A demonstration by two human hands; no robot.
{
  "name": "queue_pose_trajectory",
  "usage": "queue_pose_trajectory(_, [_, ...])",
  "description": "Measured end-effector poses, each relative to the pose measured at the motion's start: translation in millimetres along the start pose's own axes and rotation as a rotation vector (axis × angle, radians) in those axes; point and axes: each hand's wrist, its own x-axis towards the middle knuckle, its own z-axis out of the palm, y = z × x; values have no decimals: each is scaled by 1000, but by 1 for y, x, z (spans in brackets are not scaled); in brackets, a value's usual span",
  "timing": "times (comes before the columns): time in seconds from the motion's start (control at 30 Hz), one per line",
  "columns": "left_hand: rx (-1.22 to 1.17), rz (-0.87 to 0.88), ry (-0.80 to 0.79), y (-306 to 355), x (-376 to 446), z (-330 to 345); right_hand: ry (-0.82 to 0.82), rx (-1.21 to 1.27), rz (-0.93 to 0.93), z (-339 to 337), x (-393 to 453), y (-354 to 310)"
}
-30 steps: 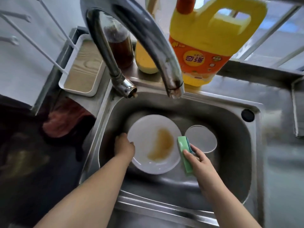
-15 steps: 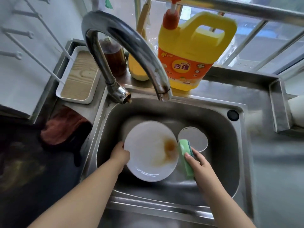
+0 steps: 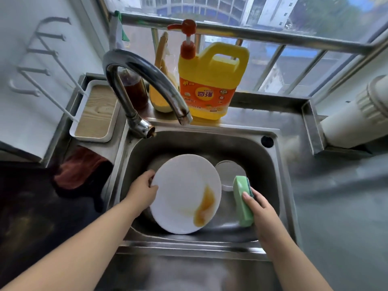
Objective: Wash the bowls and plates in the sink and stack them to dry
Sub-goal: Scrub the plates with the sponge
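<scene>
A white plate (smeared with brown sauce near its right edge) is held tilted inside the steel sink; a small round dish is seen just behind it.

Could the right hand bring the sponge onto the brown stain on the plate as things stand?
Probably yes. The right hand grips the green sponge just right of the white plate, and the brown stain faces up with nothing between them.

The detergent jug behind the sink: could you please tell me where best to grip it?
Probably by the moulded handle loop at the top right of the yellow detergent jug, reaching over the sink from the front. The jug stands upright, and the handle sits clear of the red pump.
</scene>
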Motion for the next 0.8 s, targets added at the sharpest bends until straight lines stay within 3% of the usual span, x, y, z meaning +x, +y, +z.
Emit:
queue_pose_trajectory(0.53, [-173, 243, -36, 51, -49, 11, 16, 83, -23, -17, -31, -6])
queue_pose_trajectory(0.8, [-372, 46, -7, 45, -57, 6, -35, -146, -81, 4, -40, -6])
